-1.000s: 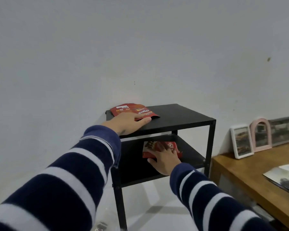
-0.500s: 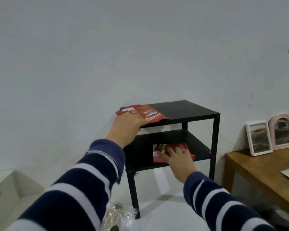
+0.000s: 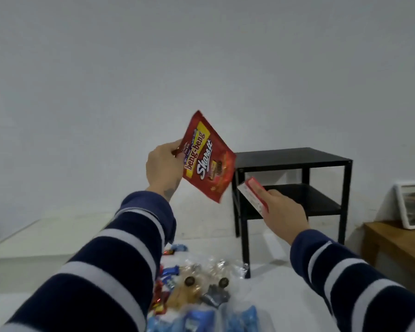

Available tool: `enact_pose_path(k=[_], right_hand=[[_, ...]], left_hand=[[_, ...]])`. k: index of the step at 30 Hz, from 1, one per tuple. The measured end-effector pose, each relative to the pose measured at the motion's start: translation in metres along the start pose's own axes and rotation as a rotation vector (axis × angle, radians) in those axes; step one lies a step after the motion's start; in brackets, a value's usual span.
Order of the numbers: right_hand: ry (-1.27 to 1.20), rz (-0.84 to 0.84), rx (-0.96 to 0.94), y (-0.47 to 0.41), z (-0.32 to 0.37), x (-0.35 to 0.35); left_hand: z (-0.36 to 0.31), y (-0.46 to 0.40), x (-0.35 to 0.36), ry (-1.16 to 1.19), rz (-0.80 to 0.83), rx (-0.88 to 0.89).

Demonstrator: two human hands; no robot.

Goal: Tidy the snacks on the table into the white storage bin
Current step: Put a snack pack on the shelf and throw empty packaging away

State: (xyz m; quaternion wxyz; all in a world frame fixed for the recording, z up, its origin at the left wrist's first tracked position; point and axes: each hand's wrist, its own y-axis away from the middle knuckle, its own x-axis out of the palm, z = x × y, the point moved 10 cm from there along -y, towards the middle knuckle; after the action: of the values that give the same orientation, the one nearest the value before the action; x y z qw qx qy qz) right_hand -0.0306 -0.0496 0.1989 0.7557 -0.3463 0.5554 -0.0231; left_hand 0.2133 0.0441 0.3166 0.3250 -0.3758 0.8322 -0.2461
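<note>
While the left hand [image 3: 164, 165] pinches the red Beng-Beng pouch [image 3: 207, 158] by one edge and the right hand [image 3: 282, 210] grips a red-and-white snack box [image 3: 253, 197], both airborne beyond the snack pile [image 3: 201, 288], either may slip free.

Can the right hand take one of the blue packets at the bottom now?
Probably not yet. The right hand already grips a red and white packet and is held high, well above the blue packets. Nothing blocks the way down, but its grip is occupied.
</note>
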Motion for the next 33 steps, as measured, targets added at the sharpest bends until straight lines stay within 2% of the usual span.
enact_pose_path(k=[4, 9, 14, 27, 29, 33], right_hand=[[-0.169, 0.043, -0.01, 0.01, 0.08, 0.0], [-0.319, 0.115, -0.115, 0.023, 0.192, 0.028], [-0.397, 0.264, -0.265, 0.035, 0.319, 0.079], [-0.732, 0.542, -0.675, 0.077, 0.66, 0.19], [-0.741, 0.646, -0.821, 0.111, 0.744, 0.204], [-0.798, 0.698, -0.836, 0.126, 0.788, 0.204]], left_hand=[[0.073, 0.031, -0.077, 0.332, -0.009, -0.32], [0.144, 0.08, -0.185, 0.464, -0.119, -0.454], [0.214, 0.124, -0.286, 0.402, -0.26, -0.499], [0.373, 0.242, -0.54, 0.181, -0.808, -0.698], [0.397, 0.284, -0.593, 0.108, -0.939, -0.743], [0.414, 0.325, -0.619, 0.044, -0.991, -0.801]])
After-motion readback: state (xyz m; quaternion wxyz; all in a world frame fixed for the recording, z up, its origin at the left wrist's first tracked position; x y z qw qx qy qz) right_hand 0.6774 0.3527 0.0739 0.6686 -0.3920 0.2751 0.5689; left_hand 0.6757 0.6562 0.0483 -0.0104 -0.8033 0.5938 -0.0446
